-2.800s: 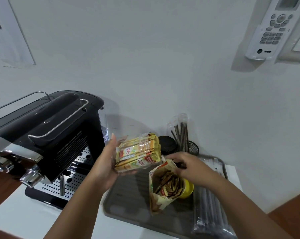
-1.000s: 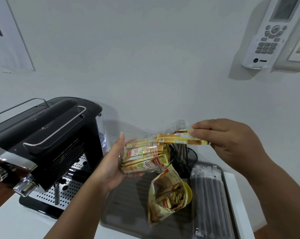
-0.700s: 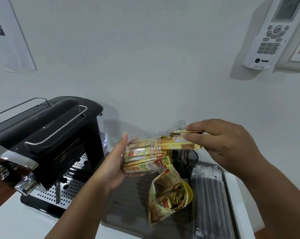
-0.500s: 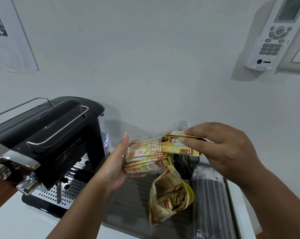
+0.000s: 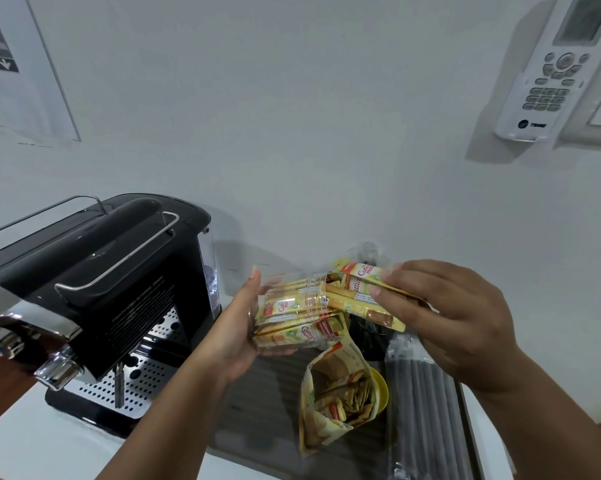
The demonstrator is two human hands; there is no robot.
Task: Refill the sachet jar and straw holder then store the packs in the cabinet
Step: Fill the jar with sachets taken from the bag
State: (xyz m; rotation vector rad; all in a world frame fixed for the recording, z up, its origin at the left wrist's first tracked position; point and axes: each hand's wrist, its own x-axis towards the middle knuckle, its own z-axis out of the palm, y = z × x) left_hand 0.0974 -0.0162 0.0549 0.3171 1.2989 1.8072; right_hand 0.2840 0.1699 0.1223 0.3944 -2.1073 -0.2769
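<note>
My left hand [image 5: 235, 336] holds the clear sachet jar [image 5: 292, 311] tilted on its side, its mouth to the right, packed with yellow creamer sachets. My right hand [image 5: 444, 313] pinches a few yellow sachets [image 5: 361, 299] with their ends at the jar's mouth. Below, the opened yellow sachet pack [image 5: 333, 396] stands on the grey tray [image 5: 264, 417], showing more sachets inside. A clear pack of dark straws [image 5: 427, 407] lies along the tray's right side. The black mesh straw holder [image 5: 368, 337] stands behind the pack, mostly hidden by my hands.
A black espresso machine [image 5: 95, 289] with a perforated drip tray fills the left of the white counter [image 5: 32, 445]. A yellow lid [image 5: 382, 393] lies behind the sachet pack. An air-conditioner remote [image 5: 548, 74] hangs on the wall at upper right.
My right hand took sachets from the pack, lifted them and has moved left and down, pushing them to the mouth of the jar. My left hand keeps the jar tilted.
</note>
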